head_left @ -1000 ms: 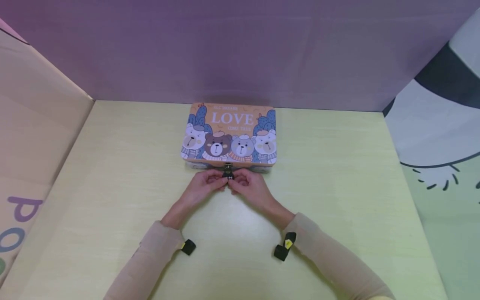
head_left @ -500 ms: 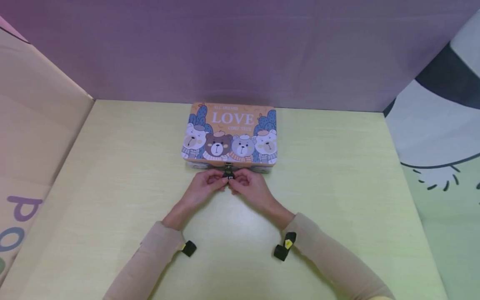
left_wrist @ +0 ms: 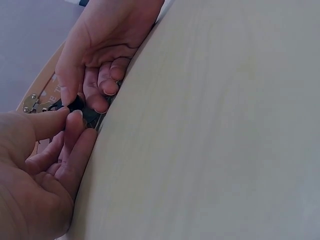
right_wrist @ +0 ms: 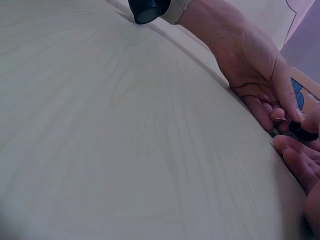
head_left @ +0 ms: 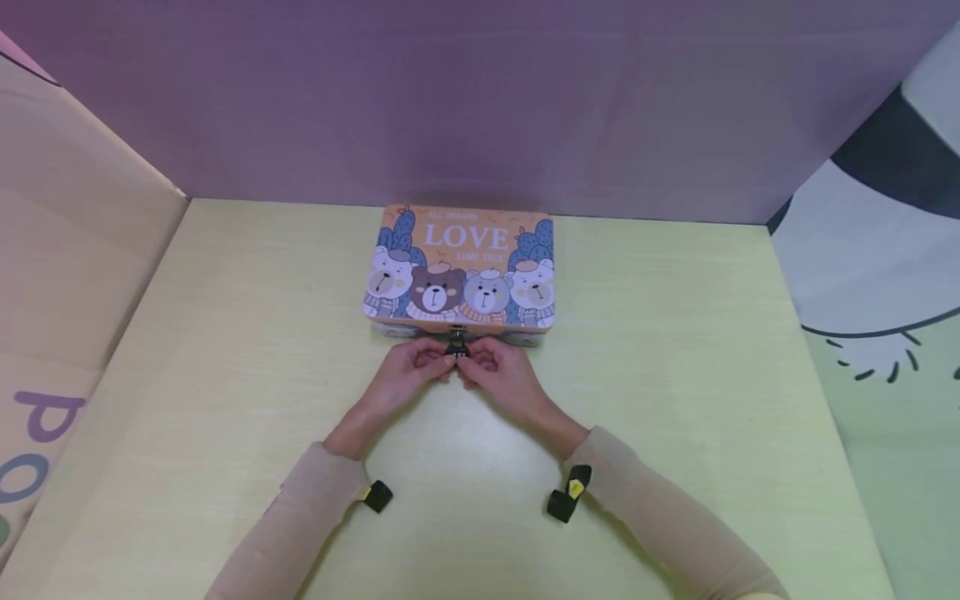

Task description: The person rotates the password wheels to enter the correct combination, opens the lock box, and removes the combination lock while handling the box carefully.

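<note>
Left hand [head_left: 397, 377]: grasping, thumb and fingers pinching the black padlock [head_left: 457, 350] from its left.
Box [head_left: 459, 267]: bear-printed, lid down, on the worktop [head_left: 262, 333].
Padlock position: at the metal clasp [left_wrist: 31, 103] on the box's front, between both hands.
Right hand [head_left: 506, 377]: grasping, pinching the padlock from its right.

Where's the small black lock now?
Head view, below centre: the lock is pinched by left hand and right hand at the front of the orange rectangular bear-print box.
</note>
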Demonstrator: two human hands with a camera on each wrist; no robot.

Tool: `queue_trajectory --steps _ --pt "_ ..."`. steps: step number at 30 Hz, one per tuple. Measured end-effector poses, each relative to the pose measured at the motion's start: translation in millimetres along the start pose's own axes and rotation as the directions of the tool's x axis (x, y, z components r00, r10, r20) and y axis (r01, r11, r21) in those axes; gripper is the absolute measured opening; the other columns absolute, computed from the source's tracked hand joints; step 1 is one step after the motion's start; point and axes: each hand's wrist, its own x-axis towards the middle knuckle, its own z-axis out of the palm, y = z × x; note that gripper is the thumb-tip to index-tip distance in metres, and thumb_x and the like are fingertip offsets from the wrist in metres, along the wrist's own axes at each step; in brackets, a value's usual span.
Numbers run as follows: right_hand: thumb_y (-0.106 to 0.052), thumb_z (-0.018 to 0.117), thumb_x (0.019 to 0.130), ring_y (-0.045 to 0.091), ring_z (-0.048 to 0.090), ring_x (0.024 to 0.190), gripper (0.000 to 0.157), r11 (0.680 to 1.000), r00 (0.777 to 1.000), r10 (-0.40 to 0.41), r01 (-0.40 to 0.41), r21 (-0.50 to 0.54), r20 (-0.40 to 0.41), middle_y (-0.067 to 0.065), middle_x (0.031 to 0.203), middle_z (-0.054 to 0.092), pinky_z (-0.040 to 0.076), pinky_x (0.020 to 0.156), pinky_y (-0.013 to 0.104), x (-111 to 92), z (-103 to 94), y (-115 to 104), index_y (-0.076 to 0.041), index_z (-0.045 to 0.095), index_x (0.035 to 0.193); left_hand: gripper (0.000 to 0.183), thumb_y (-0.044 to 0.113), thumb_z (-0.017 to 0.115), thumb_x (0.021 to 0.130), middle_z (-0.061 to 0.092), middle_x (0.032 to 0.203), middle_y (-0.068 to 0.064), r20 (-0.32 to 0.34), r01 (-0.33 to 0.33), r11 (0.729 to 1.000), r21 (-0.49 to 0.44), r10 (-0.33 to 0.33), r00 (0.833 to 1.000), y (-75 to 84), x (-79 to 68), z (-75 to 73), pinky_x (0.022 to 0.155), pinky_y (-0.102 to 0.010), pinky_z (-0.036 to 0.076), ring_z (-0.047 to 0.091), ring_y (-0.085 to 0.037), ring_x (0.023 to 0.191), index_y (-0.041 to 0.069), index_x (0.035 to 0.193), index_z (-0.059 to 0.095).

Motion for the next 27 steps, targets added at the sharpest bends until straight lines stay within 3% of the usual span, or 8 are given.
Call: queue_trajectory --steps 17,27 --pt "-0.014 0.065 0.094 0.023 0.068 0.074 0.015 1.0 1.0 0.001 -0.001 0.009 0.006 0.01 0.088 0.07 0.061 0.069 0.033 0.2 -0.7 2.1 -0.001 0.064 0.103 0.023 0.007 0.063 0.094 0.068 0.103 -0.018 0.004 -0.009 1.0 0.009 0.009 1.0 0.8 -0.7 0.1 0.081 -0.027 0.058 0.068 -0.019 0.086 -0.006 0.114 0.061" --pt "-0.016 0.067 0.094 0.028 0.069 0.079 0.024 1.0 1.0 0.016 -0.016 -0.014 0.026 0.014 0.093 0.07 0.061 0.072 0.035 1.0 -2.5 1.2 0.0 0.063 0.111 0.024 0.006 0.062 0.095 0.067 0.105 -0.02 0.007 -0.004 1.0 -0.001 0.004 1.0 1.4 -0.1 0.3 0.081 -0.027 0.058 0.068 -0.02 0.087 -0.007 0.115 0.06"
